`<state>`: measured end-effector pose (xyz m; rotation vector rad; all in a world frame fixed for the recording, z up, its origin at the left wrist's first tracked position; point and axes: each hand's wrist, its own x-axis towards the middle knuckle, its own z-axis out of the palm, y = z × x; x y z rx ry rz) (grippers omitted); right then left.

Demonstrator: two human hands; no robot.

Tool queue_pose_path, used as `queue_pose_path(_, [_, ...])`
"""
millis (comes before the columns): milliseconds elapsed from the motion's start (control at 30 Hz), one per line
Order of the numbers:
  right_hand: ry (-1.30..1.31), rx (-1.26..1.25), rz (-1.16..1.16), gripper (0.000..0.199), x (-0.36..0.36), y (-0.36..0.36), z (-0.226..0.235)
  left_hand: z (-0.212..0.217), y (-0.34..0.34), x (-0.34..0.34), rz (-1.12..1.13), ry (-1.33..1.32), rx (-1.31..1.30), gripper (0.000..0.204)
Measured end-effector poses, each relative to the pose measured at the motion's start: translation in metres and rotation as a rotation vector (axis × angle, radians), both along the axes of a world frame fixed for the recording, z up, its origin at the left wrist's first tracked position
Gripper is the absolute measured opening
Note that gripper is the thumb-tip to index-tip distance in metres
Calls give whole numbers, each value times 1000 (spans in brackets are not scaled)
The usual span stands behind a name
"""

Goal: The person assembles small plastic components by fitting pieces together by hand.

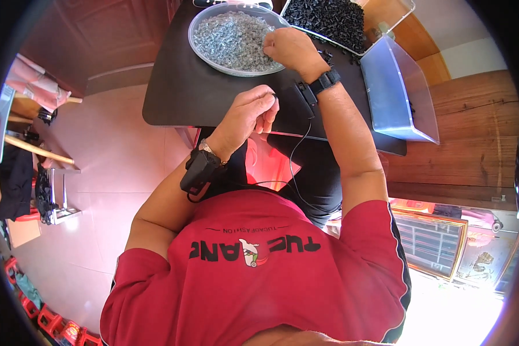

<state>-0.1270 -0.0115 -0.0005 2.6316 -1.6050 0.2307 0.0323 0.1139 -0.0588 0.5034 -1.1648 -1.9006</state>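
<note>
My left hand (249,113) is closed just over the near edge of the dark table, its thumb and forefinger pinching a small black piece (274,96). At the right side of a round translucent bowl (242,72), my right hand (295,51) reaches in with fingers bent together. Whatever those fingertips hold, if anything, is hidden from view. Small clear plastic pieces (230,37) fill the bowl in a heap. Beyond my right hand, a heap of small black plastic pieces (326,20) lies in a shallow clear tray (352,51).
The dark table (179,95) carries all of this. A translucent plastic bin (389,86) stands at its right edge, with loose black pieces (327,56) nearby. A cable (294,158) hangs from my right wrist device. Wooden panelling is at the right; red stools (49,320) stand lower left.
</note>
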Motion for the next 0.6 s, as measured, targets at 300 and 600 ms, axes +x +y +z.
queue_pose_path(300, [-698, 123, -49, 25, -11, 18, 9, -2, -1, 0, -24, -14, -59, 23])
queue_pose_path(600, [-1257, 528, -6, 19, -9, 114, 19, -3, 0, -3, 57, 83, -8, 24])
